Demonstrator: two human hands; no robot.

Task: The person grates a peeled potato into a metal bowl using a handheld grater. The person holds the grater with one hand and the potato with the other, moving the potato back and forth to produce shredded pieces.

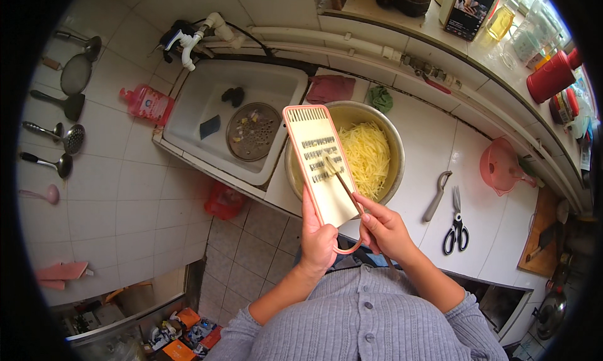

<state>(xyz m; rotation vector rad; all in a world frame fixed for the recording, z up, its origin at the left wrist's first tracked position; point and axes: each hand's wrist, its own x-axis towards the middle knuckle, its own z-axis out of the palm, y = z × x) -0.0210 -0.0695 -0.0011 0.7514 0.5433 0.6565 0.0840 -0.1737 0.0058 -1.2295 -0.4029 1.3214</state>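
Note:
My left hand (pixel 318 243) grips the lower end of a pink-framed hand grater (pixel 338 210), which tilts over a metal basin (pixel 400 161). Pale yellow shreds, apparently potato (pixel 370 158), are heaped inside the basin. In my right hand (pixel 387 227) is a thin brown stick like a chopstick (pixel 348 190). A small pale piece (pixel 331 165) sits at the stick's tip, against the grater's rows of blades. The grater hides the left part of the basin, and my fingers partly cover its looped handle (pixel 347 250).
Left of the basin is a sink (pixel 188 106) with a drain plate (pixel 254 139). On the counter's right lie a peeler (pixel 438 196), scissors (pixel 456 224) and a pink strainer basket (pixel 498 165). Cloths (pixel 330 89) rest behind the basin. A phone (pixel 471 11) stands on the ledge.

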